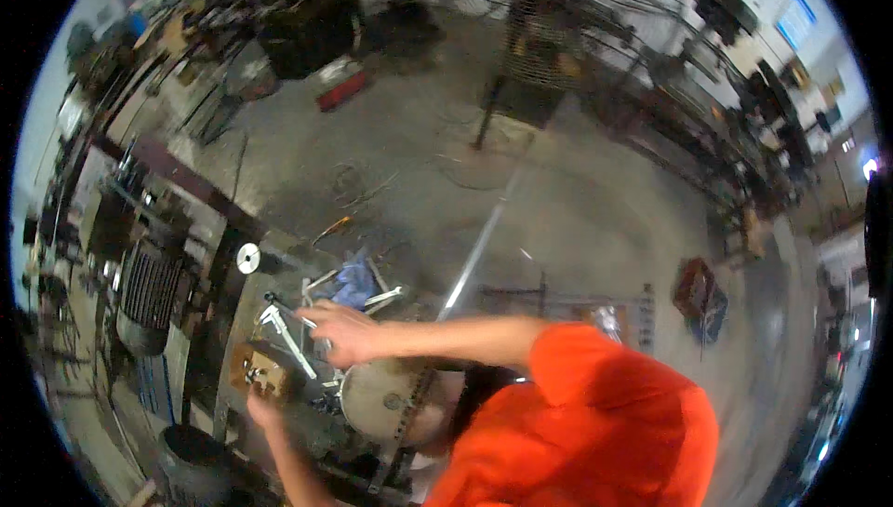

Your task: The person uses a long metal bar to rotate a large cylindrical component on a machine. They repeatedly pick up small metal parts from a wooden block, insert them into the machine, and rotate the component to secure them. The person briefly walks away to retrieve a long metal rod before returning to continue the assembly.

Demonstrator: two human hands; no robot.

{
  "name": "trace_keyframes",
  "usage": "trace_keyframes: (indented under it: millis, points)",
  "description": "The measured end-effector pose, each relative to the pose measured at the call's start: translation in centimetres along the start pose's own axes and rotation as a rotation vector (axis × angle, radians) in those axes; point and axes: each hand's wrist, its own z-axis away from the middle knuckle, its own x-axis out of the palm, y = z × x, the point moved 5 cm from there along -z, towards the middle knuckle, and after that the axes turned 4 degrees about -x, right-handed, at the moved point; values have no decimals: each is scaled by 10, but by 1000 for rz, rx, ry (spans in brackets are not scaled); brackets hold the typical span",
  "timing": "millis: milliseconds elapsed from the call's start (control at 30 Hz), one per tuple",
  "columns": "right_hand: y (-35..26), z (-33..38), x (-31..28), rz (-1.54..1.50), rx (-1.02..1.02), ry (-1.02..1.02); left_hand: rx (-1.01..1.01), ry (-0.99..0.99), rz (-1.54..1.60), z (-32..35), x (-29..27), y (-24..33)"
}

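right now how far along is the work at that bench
Done: nothing looks finished; the picture is blurred. In hand: the right hand reaches across to thin metal rods on the cluttered workbench, and the left hand sits by a wooden block. Left: cannot tell.

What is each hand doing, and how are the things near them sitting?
Right hand: stretched over the bench, fingers curled around a thin metal piece; grip blurred.
Left hand: low at the bench edge, touching the wooden block.
Blue rag: crumpled on the bench.
Long rod: leaning aslant.
Round disc: lying flat.
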Motion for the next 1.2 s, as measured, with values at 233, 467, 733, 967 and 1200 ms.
trace_keyframes:
  millis: [233, 467, 733, 967, 1200]
  points:
    - [-65, 288, -75, 164, 141, 280, 219, 17, 123, 41, -57, 77]
    - [-126, 614, -8, 229, 1246, 412, 363, -40, 559, 168, -66, 224]
    - [-172, 856, 101, 179, 1963, 20, 720, -615, 590, 276, 5, 359]
    - [-154, 966, 130, 72, 1910, -60, 727, -563, 469, 384, 44, 429]
    - [-117, 961, 130, 281, 1658, -181, 727, -1067, 369, 490, 139, 404]
